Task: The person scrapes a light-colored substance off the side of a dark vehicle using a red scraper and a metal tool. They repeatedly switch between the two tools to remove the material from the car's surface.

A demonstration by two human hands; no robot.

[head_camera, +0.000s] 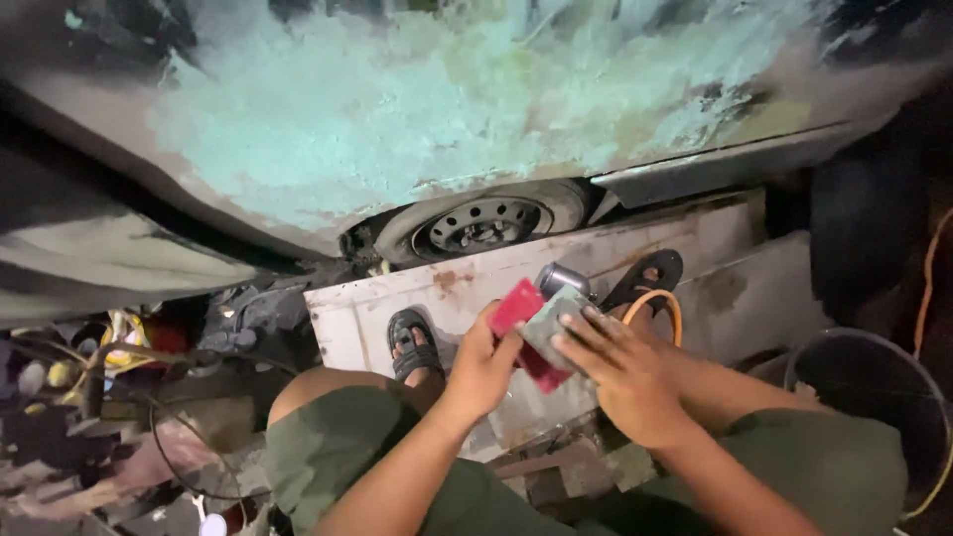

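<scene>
Beneath the sanded, green-patched car body panel (397,109), the left hand (481,367) grips a red flat sanding block (518,308) while the right hand (620,372) clasps grey folded abrasive paper (556,323), best wrapped taut around it.

A car body panel (397,109) shows mottled pale turquoise filler over dull grey, fading to tan along its lower edge. Below it sits a black tyre with a grey steel wheel (483,223) pierced by dark round holes. A whitish board (397,308) carries rust-brown stains. The left hand (483,362) grips a bright red block (521,318); the right hand (620,372) holds a grey-green pad (556,323). Olive-green trousers (338,447), black sandals (412,342) and an orange hose (660,303) complete the scene.
</scene>
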